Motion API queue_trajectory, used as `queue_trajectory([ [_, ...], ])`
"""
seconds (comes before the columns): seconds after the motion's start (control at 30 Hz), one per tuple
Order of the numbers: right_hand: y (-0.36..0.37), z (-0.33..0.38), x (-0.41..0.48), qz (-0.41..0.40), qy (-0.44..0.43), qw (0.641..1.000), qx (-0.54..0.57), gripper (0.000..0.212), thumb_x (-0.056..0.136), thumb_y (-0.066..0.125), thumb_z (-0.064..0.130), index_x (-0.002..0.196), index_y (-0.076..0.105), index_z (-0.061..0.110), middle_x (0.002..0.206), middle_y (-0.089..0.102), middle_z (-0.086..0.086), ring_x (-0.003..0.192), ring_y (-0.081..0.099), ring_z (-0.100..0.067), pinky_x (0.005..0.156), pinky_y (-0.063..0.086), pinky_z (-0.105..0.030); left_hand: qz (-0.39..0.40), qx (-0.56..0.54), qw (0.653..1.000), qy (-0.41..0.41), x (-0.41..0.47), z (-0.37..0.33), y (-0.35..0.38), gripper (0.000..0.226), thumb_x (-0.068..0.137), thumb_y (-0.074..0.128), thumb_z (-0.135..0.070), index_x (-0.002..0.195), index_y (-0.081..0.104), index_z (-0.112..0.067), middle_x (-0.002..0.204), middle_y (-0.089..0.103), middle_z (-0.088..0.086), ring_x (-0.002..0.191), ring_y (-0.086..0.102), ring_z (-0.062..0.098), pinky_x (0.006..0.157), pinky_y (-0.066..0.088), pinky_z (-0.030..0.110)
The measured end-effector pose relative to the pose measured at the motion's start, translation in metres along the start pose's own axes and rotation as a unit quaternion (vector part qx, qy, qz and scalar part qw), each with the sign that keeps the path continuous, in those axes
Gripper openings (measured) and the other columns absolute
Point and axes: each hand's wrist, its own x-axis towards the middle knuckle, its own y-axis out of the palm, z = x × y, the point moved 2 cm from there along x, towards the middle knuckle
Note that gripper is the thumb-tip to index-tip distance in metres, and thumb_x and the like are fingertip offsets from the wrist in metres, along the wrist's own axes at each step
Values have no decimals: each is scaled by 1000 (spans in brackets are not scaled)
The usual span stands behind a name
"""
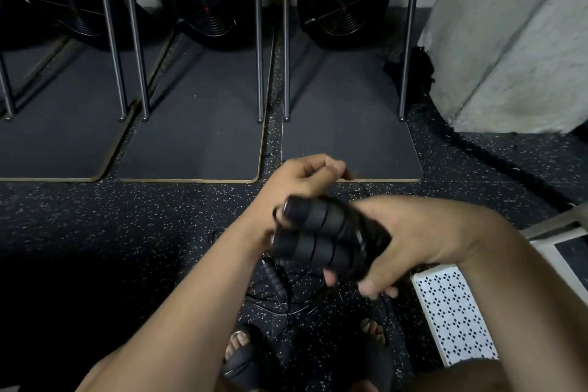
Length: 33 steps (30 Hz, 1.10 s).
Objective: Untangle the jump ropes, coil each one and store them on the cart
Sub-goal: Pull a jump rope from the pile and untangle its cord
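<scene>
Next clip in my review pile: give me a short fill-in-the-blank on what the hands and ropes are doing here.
1. The left hand pinches a thin cord while the right hand grips ___ black handles side by side.
2. A third handle lies on the ___ among loose cords, near the feet.
3. The cart, with its white patterned shelf, is on the person's ___ side.

Missing words: two; floor; right.

One camera only — on my head, wide-angled, looking forward and down. My left grip (302,178) and right grip (404,242) sit close beneath it, the floor (95,216) farther off.
</scene>
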Motion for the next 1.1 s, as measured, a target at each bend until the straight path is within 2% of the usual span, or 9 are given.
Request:
queue_trajectory([
  [0.07,-5,7,-4,-45,-92,993,55,47,86,75,-11,129,58,-8,120,71,-24,76,68,-24,57,57,-31,3,-6,1000,13,0,5,-2,34,110,54,-21,92,77,-3,75,75,6,71,68,22,75,59,34],
  [0.13,-14,7,-4,-117,-148,977,101,45,83,77,-3,125,62,-9,116,66,-32,73,66,-23,55,56,-30,-40,38,998,28,-1,1,2,57,112,45,-20,60,67,-19,57,66,1,58,55,25,60,45,35],
  [0.2,-22,4,-3,-208,-161,954,142,43,81,81,1,122,68,-4,115,64,-36,74,62,-24,54,55,-30,-79,-19,997,16,3,0,5,44,114,45,-33,76,64,-23,58,55,-7,51,41,16,51,30,29],
  [0.3,-33,-1,1,-339,-165,906,193,45,84,80,1,126,66,0,118,74,-19,76,64,-21,54,52,-30,-116,-22,993,16,6,0,5,25,112,50,-46,112,64,-25,63,50,-7,53,44,14,52,34,28],
  [0.5,-42,-20,5,-482,0,872,90,54,85,82,-6,128,52,8,112,78,-20,75,72,-24,57,58,-38,-153,75,985,31,7,5,-1,18,107,59,-43,125,59,-37,58,55,-8,52,49,13,58,41,32],
  [0.67,-31,-27,12,-374,119,919,-32,50,82,78,-10,117,50,11,104,75,-26,68,71,-25,55,55,-38,-137,127,981,51,4,4,-1,20,105,65,-40,124,59,-38,55,50,-6,48,42,12,53,37,29],
  [0.83,-10,-25,12,-152,186,964,-112,51,83,79,-10,117,50,14,107,77,-20,75,72,-24,56,56,-35,-92,154,983,49,2,6,-4,12,104,67,-38,116,66,-36,51,47,-7,48,38,12,51,34,26],
  [0.97,2,-10,6,-30,124,990,-64,49,88,77,-12,125,53,9,116,76,-19,84,70,-26,59,55,-33,-31,117,991,58,1,-1,2,11,107,65,-33,110,74,-29,55,43,-7,50,33,13,49,27,27],
  [1.1,2,0,-1,-14,19,1000,13,58,88,77,-13,138,54,7,122,74,-24,88,72,-23,59,56,-30,-5,-12,999,31,1,-7,-12,30,113,53,-32,113,78,-17,53,40,-1,49,34,16,48,24,28],
])
